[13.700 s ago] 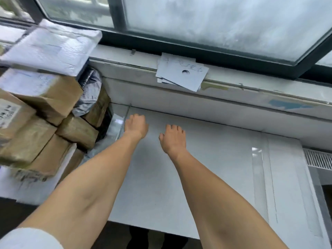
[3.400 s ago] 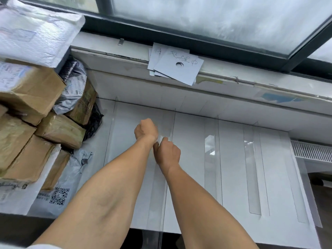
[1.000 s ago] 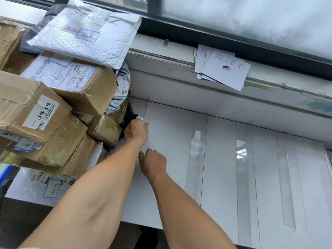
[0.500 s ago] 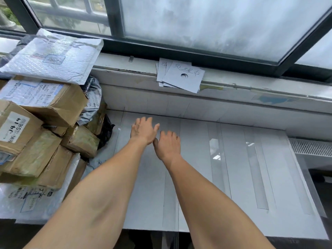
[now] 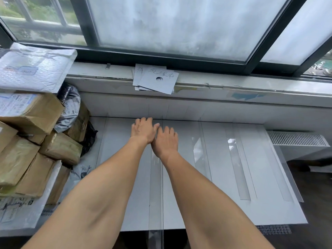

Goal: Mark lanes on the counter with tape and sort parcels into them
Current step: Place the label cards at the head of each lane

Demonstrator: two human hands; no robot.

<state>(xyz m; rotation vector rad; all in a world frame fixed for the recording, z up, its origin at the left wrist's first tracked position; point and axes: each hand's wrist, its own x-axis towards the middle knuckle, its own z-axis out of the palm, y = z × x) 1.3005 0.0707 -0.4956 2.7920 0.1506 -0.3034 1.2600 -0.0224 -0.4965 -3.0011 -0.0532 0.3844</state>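
Clear tape strips already divide the white counter into lanes. The left hand and right hand lie flat, fingers straight, pressing the middle strip at its far end. Parcels wait piled at left, none sorted yet.

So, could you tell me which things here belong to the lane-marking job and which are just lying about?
Job: left hand and right hand flat on a clear tape strip on the white counter; stacked parcels; handwritten cards, possibly lane labels.
Lying about: vent grille, window.
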